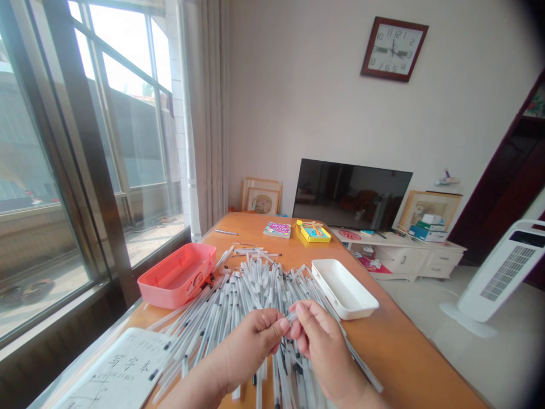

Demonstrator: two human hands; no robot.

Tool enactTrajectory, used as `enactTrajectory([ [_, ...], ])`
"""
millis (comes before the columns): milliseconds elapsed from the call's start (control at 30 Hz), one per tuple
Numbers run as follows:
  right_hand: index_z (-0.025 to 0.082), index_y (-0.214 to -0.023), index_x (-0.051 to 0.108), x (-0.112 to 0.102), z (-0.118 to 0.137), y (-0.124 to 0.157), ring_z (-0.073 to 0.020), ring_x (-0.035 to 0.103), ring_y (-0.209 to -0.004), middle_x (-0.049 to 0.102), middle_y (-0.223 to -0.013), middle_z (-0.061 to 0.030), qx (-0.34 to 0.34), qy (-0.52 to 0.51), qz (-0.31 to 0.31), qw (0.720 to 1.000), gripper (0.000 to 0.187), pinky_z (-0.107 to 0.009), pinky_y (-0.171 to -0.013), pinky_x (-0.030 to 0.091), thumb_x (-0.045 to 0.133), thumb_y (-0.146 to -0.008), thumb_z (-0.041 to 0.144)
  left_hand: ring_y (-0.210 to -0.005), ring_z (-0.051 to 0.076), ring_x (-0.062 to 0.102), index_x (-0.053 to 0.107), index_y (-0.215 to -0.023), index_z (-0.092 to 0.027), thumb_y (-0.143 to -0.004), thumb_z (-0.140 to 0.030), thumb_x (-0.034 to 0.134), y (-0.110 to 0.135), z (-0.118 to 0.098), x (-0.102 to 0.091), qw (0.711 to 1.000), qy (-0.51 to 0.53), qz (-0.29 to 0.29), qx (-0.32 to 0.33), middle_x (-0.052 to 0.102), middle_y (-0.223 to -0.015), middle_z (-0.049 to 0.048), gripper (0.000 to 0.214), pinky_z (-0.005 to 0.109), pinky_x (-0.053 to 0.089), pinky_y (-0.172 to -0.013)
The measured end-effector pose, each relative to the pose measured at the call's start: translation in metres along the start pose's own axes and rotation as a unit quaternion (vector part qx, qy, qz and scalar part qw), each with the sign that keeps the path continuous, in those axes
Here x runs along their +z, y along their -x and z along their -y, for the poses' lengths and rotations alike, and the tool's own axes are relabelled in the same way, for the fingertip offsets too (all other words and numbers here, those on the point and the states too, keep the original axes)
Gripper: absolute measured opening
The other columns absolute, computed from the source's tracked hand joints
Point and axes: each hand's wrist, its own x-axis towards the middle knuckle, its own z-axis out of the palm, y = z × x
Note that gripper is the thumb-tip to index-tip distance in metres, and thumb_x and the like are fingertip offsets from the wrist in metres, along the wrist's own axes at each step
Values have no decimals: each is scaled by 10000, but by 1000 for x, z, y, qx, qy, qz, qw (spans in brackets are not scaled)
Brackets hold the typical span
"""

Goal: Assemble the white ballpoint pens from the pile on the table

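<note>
A big heap of white pens (255, 289) covers the middle of the orange wooden table (409, 363). Above the near part of the heap, my left hand (251, 341) and my right hand (317, 335) meet fingertip to fingertip. Both pinch one small pale pen part (292, 316) between thumb and fingers. Each hand is closed in a pinch. Which piece of a pen it is I cannot make out.
A pink tray (179, 275) lies left of the heap, a white tray (344, 289) right of it. A white writing book (119, 369) lies at the near left. Two small boxes (313, 232) sit at the far end. A white fan (498, 272) stands on the floor at right.
</note>
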Motion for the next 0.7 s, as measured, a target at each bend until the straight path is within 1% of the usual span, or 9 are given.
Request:
enactTrajectory([
  [100, 199, -975, 630, -12, 5, -10, -87, 387, -532, 527, -671, 27, -40, -23, -87, 995, 360, -202, -477, 299, 555, -928, 548, -491, 83, 264, 651, -852, -167, -854, -651, 542, 0, 1, 2, 998, 41, -14, -44, 396, -553, -60, 496, 216, 197, -466],
  [167, 197, -968, 639, -19, 3, -14, -93, 383, -531, 522, -658, 29, -44, 6, -109, 993, 370, -214, -486, 314, 570, -915, 557, -482, 74, 270, 652, -922, -170, -855, -627, 562, -3, 3, 6, 996, 79, -30, -40, 426, -572, -59, 470, 209, 193, -460],
  [333, 193, -850, 656, -18, -18, -15, -125, 447, -553, 542, -643, 18, -30, 161, -54, 985, 403, -251, -525, 375, 562, -898, 582, -552, 81, 483, 627, -1090, -179, -888, -512, 587, -10, 8, 7, 980, 185, -71, -3, 601, -745, 0, 391, 202, 341, -531],
  [433, 202, -1001, 681, -13, -25, -12, -148, 508, -592, 596, -692, 7, -27, 197, -12, 980, 399, -265, -557, 413, 568, -886, 566, -661, 114, 599, 613, -1104, -185, -890, -469, 605, -12, 12, 0, 961, 256, -108, -6, 666, -848, 39, 355, 225, 436, -625],
  [500, 207, -1154, 648, -11, -24, -11, -155, 534, -606, 632, -742, -1, -11, 198, 8, 980, 441, -266, -558, 424, 562, -889, 549, -739, 134, 645, 603, -1095, -194, -887, -443, 625, -13, 13, -6, 945, 297, -134, -5, 690, -903, 57, 325, 244, 477, -688],
  [533, 206, -1180, 635, -10, -22, -10, -152, 539, -607, 641, -760, -5, -4, 199, 12, 980, 445, -261, -552, 422, 549, -898, 539, -770, 143, 660, 598, -1090, -198, -885, -427, 634, -13, 12, -7, 938, 314, -147, -3, 699, -928, 64, 309, 253, 491, -710],
  [567, 203, -1157, 639, -9, -20, -9, -146, 537, -599, 645, -766, -6, 1, 200, 12, 980, 423, -254, -543, 416, 534, -908, 528, -798, 151, 673, 591, -1087, -203, -884, -409, 642, -13, 12, -9, 931, 327, -161, 0, 706, -954, 71, 295, 260, 502, -727],
  [633, 189, -997, 656, -6, -14, -6, -124, 515, -564, 638, -739, 0, 10, 204, 16, 979, 357, -238, -524, 394, 512, -926, 509, -854, 168, 693, 575, -1093, -212, -884, -372, 652, -14, 10, -10, 919, 346, -191, 7, 714, -1013, 83, 274, 272, 520, -751],
  [700, 183, -860, 626, -3, -11, -3, -103, 490, -521, 620, -687, 11, 21, 202, 40, 978, 363, -227, -513, 375, 490, -944, 509, -911, 189, 706, 562, -1095, -219, -888, -342, 652, -15, 8, -11, 907, 362, -216, 16, 715, -1060, 92, 257, 280, 533, -766],
])
